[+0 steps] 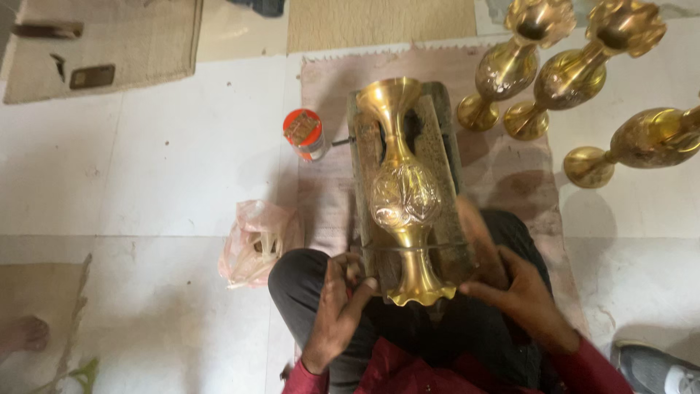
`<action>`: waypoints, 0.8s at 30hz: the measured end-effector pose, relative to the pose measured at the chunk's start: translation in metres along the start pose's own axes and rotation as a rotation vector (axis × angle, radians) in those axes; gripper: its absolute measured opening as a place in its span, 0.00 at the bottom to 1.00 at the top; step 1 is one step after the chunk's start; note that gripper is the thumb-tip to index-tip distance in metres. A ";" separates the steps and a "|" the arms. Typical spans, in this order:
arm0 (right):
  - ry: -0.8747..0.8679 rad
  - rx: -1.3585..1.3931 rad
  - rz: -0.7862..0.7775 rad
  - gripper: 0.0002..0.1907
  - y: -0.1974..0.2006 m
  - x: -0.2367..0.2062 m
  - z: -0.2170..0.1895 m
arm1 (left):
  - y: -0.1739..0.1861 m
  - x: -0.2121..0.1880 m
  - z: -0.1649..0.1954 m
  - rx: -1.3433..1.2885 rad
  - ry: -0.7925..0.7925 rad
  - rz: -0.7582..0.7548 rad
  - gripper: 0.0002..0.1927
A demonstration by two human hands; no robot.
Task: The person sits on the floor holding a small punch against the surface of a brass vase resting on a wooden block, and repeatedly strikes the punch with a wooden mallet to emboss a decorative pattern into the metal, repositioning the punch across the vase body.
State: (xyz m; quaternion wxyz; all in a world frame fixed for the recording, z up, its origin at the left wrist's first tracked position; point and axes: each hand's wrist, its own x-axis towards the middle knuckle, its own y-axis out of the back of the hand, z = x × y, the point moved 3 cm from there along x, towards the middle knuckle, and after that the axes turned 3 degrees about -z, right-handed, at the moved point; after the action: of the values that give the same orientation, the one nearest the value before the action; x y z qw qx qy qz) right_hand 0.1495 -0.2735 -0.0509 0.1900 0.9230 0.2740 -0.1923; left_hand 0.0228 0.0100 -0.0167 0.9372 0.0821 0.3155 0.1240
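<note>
A brass vase (403, 191) is laid lengthwise on a wooden block (445, 146), its fluted rim nearest. The left hand (337, 306) is curled against it; the right hand (521, 292) is spread beside. Three brass vases (569, 73) stand far right.

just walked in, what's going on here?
A person sits on the floor with a brass vase lying lengthwise on a wooden block in front of their knees. The left hand and right hand sit at the vase's fluted end, either side. Three more brass vases stand on the mat to the right; an orange-lidded jar and a plastic bag lie to the left.
</note>
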 end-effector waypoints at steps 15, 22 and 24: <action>0.086 -0.253 0.128 0.35 0.029 -0.023 -0.072 | -0.031 0.019 0.065 -0.352 -0.554 -0.038 0.18; 0.274 -0.465 0.090 0.38 0.039 -0.023 -0.096 | -0.045 0.036 0.028 -0.303 -0.560 0.044 0.10; 0.423 -0.557 0.136 0.37 0.039 -0.023 -0.105 | -0.046 0.036 0.028 -0.205 -0.607 0.114 0.11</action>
State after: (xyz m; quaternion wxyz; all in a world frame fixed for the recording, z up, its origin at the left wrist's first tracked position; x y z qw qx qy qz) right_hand 0.1805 -0.2653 0.0591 0.3857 0.8712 0.2873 0.0983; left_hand 0.0757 -0.0258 -0.0255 0.9834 0.0382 0.0023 0.1771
